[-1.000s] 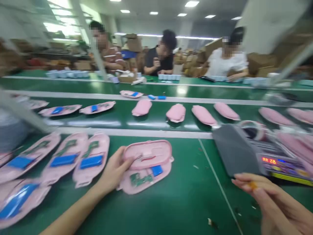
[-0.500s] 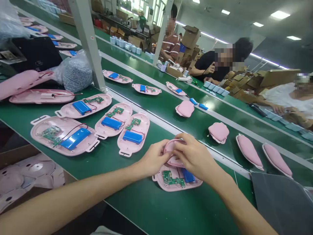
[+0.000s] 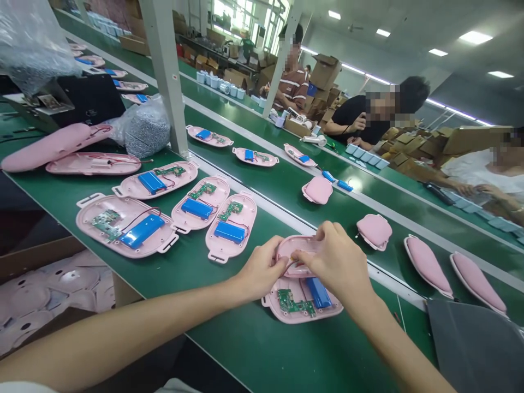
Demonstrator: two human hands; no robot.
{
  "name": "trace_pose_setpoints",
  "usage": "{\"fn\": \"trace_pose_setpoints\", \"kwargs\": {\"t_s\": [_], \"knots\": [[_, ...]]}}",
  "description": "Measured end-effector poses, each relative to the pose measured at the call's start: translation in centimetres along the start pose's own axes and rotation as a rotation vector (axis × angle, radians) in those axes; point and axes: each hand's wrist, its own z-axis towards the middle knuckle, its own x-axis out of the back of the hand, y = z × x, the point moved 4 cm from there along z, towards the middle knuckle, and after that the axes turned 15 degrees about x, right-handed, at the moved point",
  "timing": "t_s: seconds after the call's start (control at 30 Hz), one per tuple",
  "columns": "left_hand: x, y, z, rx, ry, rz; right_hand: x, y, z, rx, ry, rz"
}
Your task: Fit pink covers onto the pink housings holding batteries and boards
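My left hand [image 3: 264, 268] grips the left edge of a pink shell cover [image 3: 301, 248], thumb on its inner side. The fingers of my right hand [image 3: 338, 259] are bent over the cover's right side, the thumb and fingertips at its inside, near a thin dark wire. Whether they pinch the wire is hard to see. Under the cover, on the green table, lies a pink shell base [image 3: 286, 315] with a green circuit board [image 3: 292, 302] and a blue battery [image 3: 318, 293].
Several open pink shells [image 3: 126, 226] with boards and batteries lie to the left. Closed pink units [image 3: 374, 231] sit on the belt behind. A metal post [image 3: 166, 82] stands at left, a grey sheet [image 3: 470, 344] lies at right. People work across the line.
The view has shifted, so the scene sits further right. The cover is tilted more open, and my right hand has opened out from it slightly, its thumb now showing inside.
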Motion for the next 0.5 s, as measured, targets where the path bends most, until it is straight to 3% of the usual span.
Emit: {"fn": "trace_pose_setpoints", "kwargs": {"t_s": [0.1, 0.23, 0.5], "knots": [[-0.1, 0.0, 0.0, -0.001, -0.003, -0.016, 0.0, -0.2, 0.9, 0.13, -0.165, 0.13], [-0.2, 0.0, 0.0, -0.024, 0.035, -0.007, 0.3, -0.8, 1.7, 0.27, -0.38, 0.077], [-0.1, -0.1, 0.0, -0.003, 0.032, -0.018, -0.4, -1.2, 3.0, 0.374, -0.414, 0.198]]}}
